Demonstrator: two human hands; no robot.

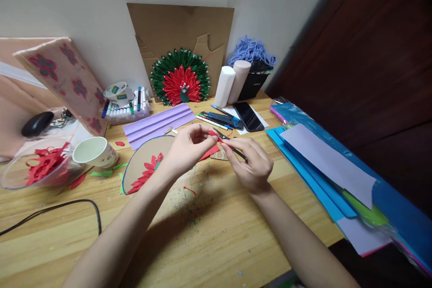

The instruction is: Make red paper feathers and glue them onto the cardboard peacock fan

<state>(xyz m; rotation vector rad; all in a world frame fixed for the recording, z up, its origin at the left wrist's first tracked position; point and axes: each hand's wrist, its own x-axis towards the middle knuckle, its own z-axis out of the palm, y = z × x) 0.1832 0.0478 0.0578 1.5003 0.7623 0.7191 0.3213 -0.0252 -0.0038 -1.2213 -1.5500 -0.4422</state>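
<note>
Okay, so closest to us is the wooden tabletop (219, 243), peppered with dark specks, with 1 thin red scrap (189, 190) lying on it and a black cable (96, 207) curving in from the left. Farther in, our left hand (191, 146) and right hand (251, 162) meet over the table, both with fingertips closed on a small red piece (213, 133), so it sits right between them. Black-handled scissors (240, 155) peek out by our right fingers; honestly we can't tell if that hand grips them too. Partly behind our left forearm there's a cardboard disc (140, 157) with red petals (146, 174) on it. Off to the left we've got a paper cup (108, 155) beside a clear bowl of red strips (47, 164). Past our hands are pleated purple paper (158, 125), a bunch of pens (221, 119) and a phone (249, 117). Way back, 2 pale cylinders stand next to a cardboard panel (168, 27), with a red-and-green peacock (182, 81) in front of it.
</note>
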